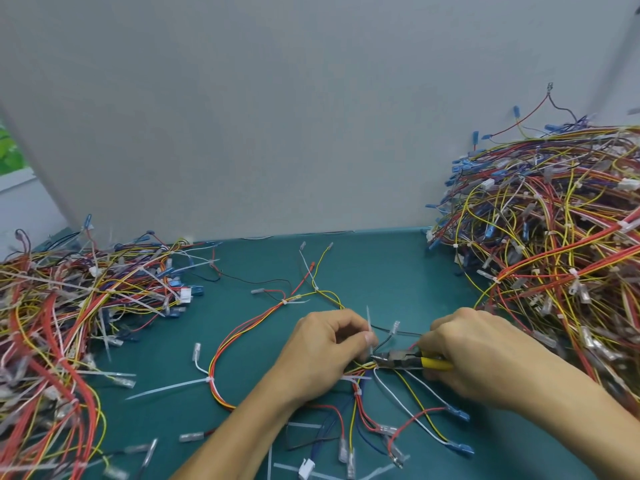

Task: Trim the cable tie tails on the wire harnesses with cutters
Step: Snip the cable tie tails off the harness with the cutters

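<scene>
- Head view: my left hand (325, 351) pinches the upright white tail (369, 322) of a tie on the harness (221, 355), which lies on the mat (381, 271) between my hands.
- My right hand (478, 355) grips the yellow handles of the cutters (398, 361). The jaws look nearly closed at the tie's base, though I cannot tell whether they are around the tail.
- The wires (360, 368) bunch right at the jaw tips, so a slightly low cut would likely nick insulation.
- My left fingertips (370, 339) sit just beside the jaws, so a slip could catch skin.
- Cutting too high would leave a sharp stub.
- A second tail (166, 386) on the same harness is uncut and easy to miss among the scraps.
</scene>
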Motion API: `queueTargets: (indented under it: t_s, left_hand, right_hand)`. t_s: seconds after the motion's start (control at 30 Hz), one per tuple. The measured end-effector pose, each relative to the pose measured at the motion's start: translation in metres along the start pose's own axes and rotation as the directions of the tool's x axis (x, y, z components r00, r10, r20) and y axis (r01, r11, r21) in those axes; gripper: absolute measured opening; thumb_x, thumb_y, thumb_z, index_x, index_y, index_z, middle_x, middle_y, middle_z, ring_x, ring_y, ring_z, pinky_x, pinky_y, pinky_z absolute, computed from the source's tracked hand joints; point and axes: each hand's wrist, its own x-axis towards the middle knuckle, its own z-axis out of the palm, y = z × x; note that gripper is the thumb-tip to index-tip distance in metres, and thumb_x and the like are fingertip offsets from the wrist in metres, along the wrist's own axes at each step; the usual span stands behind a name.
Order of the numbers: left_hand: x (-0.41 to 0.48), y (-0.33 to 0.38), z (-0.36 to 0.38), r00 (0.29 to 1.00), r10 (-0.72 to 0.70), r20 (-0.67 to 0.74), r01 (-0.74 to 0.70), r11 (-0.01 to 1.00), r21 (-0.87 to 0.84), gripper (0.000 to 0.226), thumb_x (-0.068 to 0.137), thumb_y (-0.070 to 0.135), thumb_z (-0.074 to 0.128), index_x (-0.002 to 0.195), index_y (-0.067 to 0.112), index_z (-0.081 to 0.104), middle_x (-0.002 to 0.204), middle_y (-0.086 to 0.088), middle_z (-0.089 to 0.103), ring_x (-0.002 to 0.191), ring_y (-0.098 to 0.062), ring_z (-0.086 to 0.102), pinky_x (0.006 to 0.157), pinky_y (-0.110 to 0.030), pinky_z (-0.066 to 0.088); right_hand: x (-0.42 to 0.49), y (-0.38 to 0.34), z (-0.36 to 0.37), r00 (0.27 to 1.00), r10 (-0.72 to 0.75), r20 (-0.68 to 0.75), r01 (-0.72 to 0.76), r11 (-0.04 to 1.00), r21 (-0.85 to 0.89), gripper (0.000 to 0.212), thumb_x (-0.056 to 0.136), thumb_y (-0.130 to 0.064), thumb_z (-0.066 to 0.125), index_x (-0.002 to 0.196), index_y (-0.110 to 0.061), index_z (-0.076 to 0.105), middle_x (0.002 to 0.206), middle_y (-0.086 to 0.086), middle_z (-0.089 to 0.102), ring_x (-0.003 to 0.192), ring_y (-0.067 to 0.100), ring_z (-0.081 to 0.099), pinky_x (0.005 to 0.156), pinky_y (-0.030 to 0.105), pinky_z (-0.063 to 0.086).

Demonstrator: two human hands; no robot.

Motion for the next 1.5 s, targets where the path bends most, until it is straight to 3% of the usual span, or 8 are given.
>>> queueTargets:
  t_s: [0.27,0.43,0.57,0.67,0.87,1.13,1.33,1.5]
  left_hand:
    - [0.000,0.007,-0.020,0.974,-0.092,-0.205,0.012,0.932,-0.362,0.019,0.088,-0.007,0.056,0.086,0.012,0.058,0.064,-0.002,0.067,0.056,-0.016,0.065,0.046,-0.021,0.042]
    - [-0.007,0.016,-0.038,0.981,-0.181,-0.075,0.123,0.864,-0.488,0.026,0.087,-0.010,0.036,0.078,0.012,0.046,0.056,-0.005,0.052,0.047,-0.020,0.051,0.043,-0.024,0.034]
    - [-0.014,0.018,-0.044,0.987,-0.144,0.076,0.160,0.948,-0.275,0.013,0.064,0.006,0.041,0.072,0.012,0.050,0.049,0.003,0.030,0.044,-0.013,0.025,0.044,-0.021,0.022]
    - [-0.023,0.009,-0.047,0.980,-0.066,0.187,0.074,0.997,-0.037,0.015,0.069,0.005,0.057,0.073,0.019,0.062,0.049,0.009,0.029,0.046,-0.008,0.021,0.046,-0.022,0.019]
    - [-0.026,0.006,-0.054,0.946,-0.024,0.322,-0.003,0.996,0.086,0.021,0.074,0.018,0.077,0.089,0.032,0.074,0.049,0.012,0.023,0.047,-0.007,0.020,0.046,-0.019,0.019]
    - [-0.027,0.015,-0.048,0.930,-0.063,0.362,-0.029,0.969,0.244,0.038,0.077,0.009,0.056,0.094,0.038,0.073,0.053,0.006,0.022,0.052,-0.013,0.021,0.048,-0.024,0.021]
    - [-0.027,0.020,-0.043,0.939,-0.110,0.325,0.002,0.949,0.314,0.020,0.084,0.016,0.061,0.089,0.029,0.076,0.050,0.000,0.040,0.047,-0.009,0.028,0.044,-0.018,0.025]
    - [-0.027,0.021,-0.049,0.910,-0.159,0.383,0.009,0.931,0.365,0.044,0.079,0.001,0.049,0.096,0.034,0.072,0.049,0.007,0.029,0.047,-0.011,0.024,0.044,-0.019,0.023]
  right_hand:
    - [-0.011,-0.005,-0.019,1.000,-0.001,-0.007,0.002,0.997,0.077,0.017,0.088,-0.042,0.049,0.089,-0.026,0.054,0.089,-0.010,0.045,0.091,0.018,0.056,0.077,0.034,0.050]
    - [-0.022,-0.019,-0.030,0.998,-0.056,0.016,0.055,0.997,0.049,0.015,0.087,-0.036,0.046,0.090,-0.024,0.054,0.090,-0.008,0.041,0.088,0.018,0.054,0.070,0.030,0.045]
    - [-0.028,-0.026,-0.038,0.998,-0.034,0.059,0.036,0.999,-0.039,0.016,0.085,-0.031,0.048,0.098,-0.024,0.056,0.094,-0.005,0.042,0.095,0.023,0.057,0.069,0.032,0.042]
    - [-0.029,-0.030,-0.039,0.997,-0.026,0.077,0.030,0.998,-0.053,0.017,0.085,-0.029,0.049,0.098,-0.022,0.058,0.100,-0.003,0.047,0.097,0.024,0.058,0.073,0.034,0.046]
    - [-0.027,-0.036,-0.034,0.995,-0.020,0.101,0.026,0.998,-0.060,0.019,0.086,-0.030,0.049,0.100,-0.022,0.058,0.104,-0.001,0.049,0.097,0.026,0.058,0.071,0.033,0.042]
    - [-0.026,-0.039,-0.033,0.994,-0.025,0.111,0.032,0.997,-0.064,0.017,0.083,-0.024,0.050,0.098,-0.024,0.057,0.102,-0.002,0.046,0.094,0.025,0.057,0.066,0.031,0.037]
    - [-0.027,-0.040,-0.035,0.995,-0.032,0.094,0.039,0.996,-0.078,0.014,0.085,-0.024,0.049,0.098,-0.022,0.056,0.101,-0.001,0.046,0.078,0.026,0.044,0.064,0.032,0.036]
    - [-0.027,-0.045,-0.032,0.993,-0.048,0.104,0.057,0.995,-0.086,0.015,0.086,-0.027,0.050,0.099,-0.024,0.054,0.096,-0.001,0.041,0.094,0.026,0.056,0.057,0.030,0.029]
